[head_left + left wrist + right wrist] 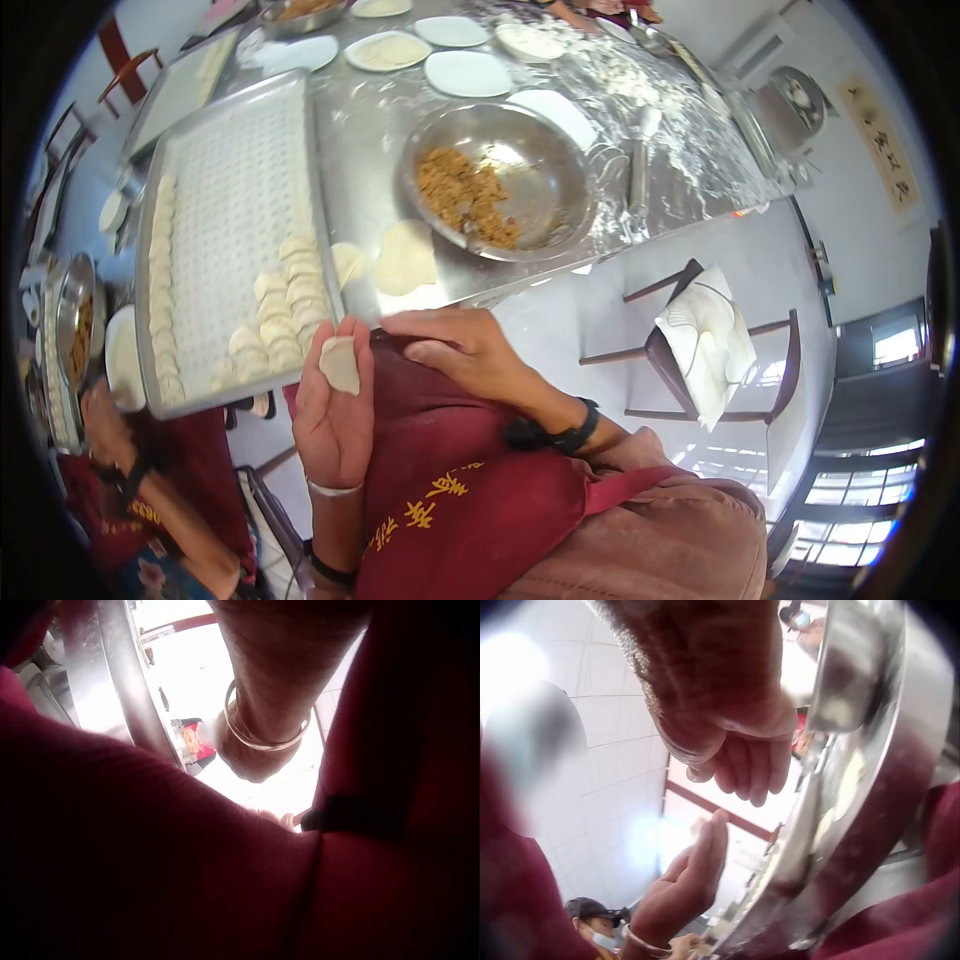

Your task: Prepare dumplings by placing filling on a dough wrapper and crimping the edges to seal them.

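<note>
My left hand (335, 430) is palm up before the apron, with a pale dough wrapper (341, 364) lying across its extended fingers. In the left wrist view dark red cloth covers most of the picture, and the wrapper is hidden. My right hand (470, 350) is beside the left fingertips, its fingers extended and nothing held in them. The right wrist view has the right hand (739, 750) above the upturned left hand (686, 881), with a gap between them. Dough wrappers (406, 258) lie at the table edge, near a steel bowl (560, 180) of brown filling (465, 195).
A perforated tray (225, 170) with rows of dumplings (285, 305) stands at left. White plates (467, 74) and a floury patch (640, 75) are farther back on the steel table (360, 140). Another person's hand (108, 430) is at lower left. A chair (670, 365) stands at right.
</note>
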Available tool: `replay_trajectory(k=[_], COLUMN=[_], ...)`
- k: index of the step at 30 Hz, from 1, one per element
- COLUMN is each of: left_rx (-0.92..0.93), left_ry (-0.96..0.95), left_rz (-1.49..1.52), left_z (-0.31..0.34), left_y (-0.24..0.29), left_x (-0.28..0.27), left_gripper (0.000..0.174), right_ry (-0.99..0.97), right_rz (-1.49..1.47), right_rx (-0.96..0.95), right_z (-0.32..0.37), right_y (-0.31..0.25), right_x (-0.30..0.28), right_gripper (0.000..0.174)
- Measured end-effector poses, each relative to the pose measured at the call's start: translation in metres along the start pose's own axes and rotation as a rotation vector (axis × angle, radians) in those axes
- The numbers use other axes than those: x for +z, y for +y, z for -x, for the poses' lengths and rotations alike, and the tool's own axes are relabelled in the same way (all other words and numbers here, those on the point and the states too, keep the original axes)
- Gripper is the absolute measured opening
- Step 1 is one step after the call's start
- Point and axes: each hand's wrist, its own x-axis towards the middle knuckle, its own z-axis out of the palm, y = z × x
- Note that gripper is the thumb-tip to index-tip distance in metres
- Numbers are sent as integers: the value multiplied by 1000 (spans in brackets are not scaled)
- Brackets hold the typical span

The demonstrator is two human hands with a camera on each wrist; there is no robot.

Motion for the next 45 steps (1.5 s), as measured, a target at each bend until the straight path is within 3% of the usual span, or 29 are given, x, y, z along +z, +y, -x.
replay_trajectory(k=[3,5,7,9,12,15,18,24,27,30,33,36,37,38,40,41,42,43,45], left_rx=[-51,-88,-125,-161,-200,-208,-215,-227,-223,-220,-238,-224,-233,-220,-176,-153,-132,-117,-96], left_ry=[2,20,30,45,52,52,59,37,31,46,15,-6,-53,-77,-114,-131,-127,-131,-141], left_rz=[61,82,75,61,33,-9,-51,-119,-162,-183,-164,-180,-108,-101,-80,-63,-64,-59,-38], left_z=[-3,-8,-12,-14,-20,-22,-24,-26,-25,-31,-38,-42,-43,-43,-41,-39,-39,-40,-39], left_y=[-3,-7,-11,-14,-22,-28,-33,-38,-39,-42,-42,-41,-38,-36,-33,-32,-29,-28,-25], left_x=[-7,-10,-8,-8,-6,-5,-3,3,5,11,14,16,14,13,14,14,14,16,17], left_gripper=[47,47,46,46,47,48,49,49,49,50,51,52,45,45,46,46,46,46,46], right_ry=[148,410,653,609,276,298,242,395,411,151,155,269,224,412,335,607,655,737,711], right_rz=[128,456,705,1019,1046,1185,1224,1253,1283,1378,1303,1067,1049,684,1433,979,714,578,338], right_rx=[155,403,373,170,361,212,401,732,726,504,359,-41,-99,488,-142,273,351,202,93], right_z=[46,83,93,91,54,36,8,-40,-44,-21,3,33,35,28,51,46,33,17,-8], right_y=[34,59,81,113,122,182,193,230,226,210,190,257,268,189,229,184,125,84,23], right_x=[-50,-102,-135,-169,-203,-223,-249,-313,-307,-290,-263,-291,-307,-272,-331,-313,-292,-257,-200], right_gripper=[21,18,18,29,49,61,68,71,73,75,69,66,66,59,40,35,36,37,36])
